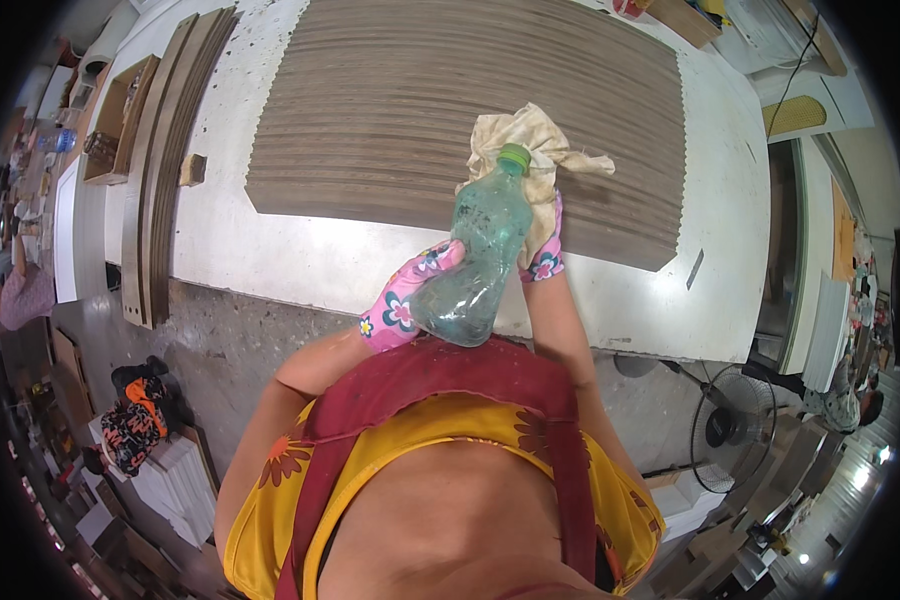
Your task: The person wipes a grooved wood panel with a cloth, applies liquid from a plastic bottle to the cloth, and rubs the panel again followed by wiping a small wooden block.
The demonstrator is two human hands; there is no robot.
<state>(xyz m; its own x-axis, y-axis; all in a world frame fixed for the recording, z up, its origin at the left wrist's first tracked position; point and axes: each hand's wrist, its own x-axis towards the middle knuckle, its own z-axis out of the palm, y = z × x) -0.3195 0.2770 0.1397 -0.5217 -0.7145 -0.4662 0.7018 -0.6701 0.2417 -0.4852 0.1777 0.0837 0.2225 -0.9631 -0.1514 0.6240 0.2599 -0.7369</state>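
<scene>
My left hand (407, 296), in a pink flowered glove, is closed around the lower part of a clear green plastic bottle (478, 255). The bottle leans with its green cap pointing away from me, close in front of my apron. Behind it, my right hand (547, 262), gloved alike, grips a crumpled cream cloth (530, 128); the cloth and bottle hide most of its fingers. Beneath the cloth lies a wide layer of grey-brown wooden strips (370, 130), set side by side with jagged ends.
The strips lie on a white worktable (220, 225). Long boards (155, 200) are stacked at its left edge, near a small wood block (193, 170) and a wooden box (120, 120). A black fan (733, 427) stands at the lower right. Another person (28, 295) is far left.
</scene>
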